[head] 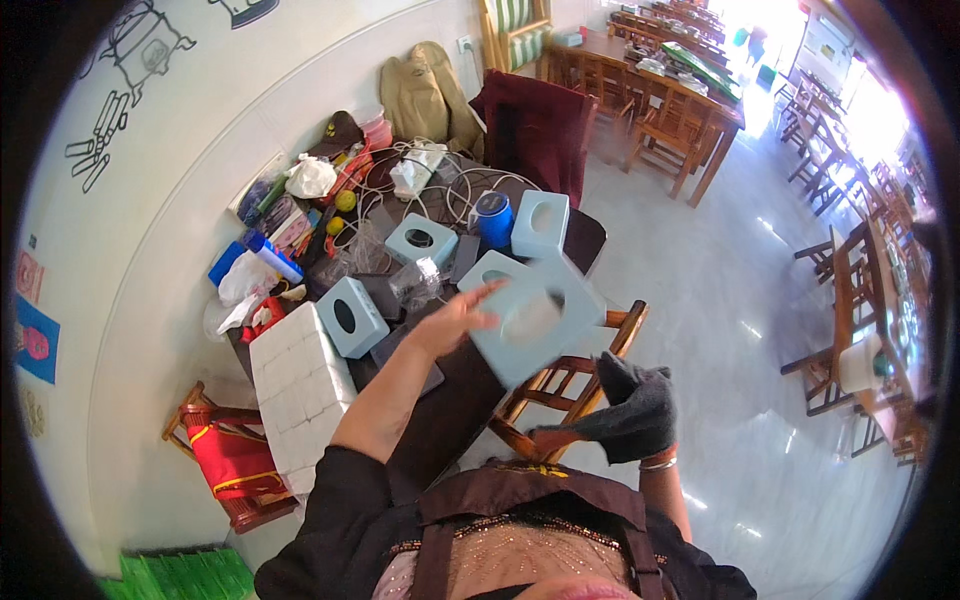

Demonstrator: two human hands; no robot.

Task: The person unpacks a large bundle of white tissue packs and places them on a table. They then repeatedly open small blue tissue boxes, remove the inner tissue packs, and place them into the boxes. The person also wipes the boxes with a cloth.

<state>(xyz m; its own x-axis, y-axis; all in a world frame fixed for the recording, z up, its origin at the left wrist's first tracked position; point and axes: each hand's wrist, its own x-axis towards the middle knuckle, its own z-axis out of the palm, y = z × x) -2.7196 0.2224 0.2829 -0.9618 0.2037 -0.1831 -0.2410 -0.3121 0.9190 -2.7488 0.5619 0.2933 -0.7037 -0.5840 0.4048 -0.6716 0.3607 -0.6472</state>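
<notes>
My left hand (456, 324) is at the left side of a pale blue tissue box (517, 349) with an oval opening. The box is tilted, blurred and above the table's right edge, with fingers over its side. It overlaps another pale blue box (480, 271) behind it. My right hand (651, 420) is away to the right, wrapped in a dark grey cloth (637, 405) that hides the fingers. More such boxes stand on the dark table: one upright near a blue canister (495, 219), one (421, 238) further left, one (352, 316) beside a wrapped white block of packs (300, 375).
White cables (457, 187), a power strip (418, 171), a cap (339, 135), plastic bags (247, 281) and a blue spray can (274, 256) crowd the table's far and left parts. A wooden chair (555, 390) stands at its right side. A maroon-draped chair (536, 135) stands behind.
</notes>
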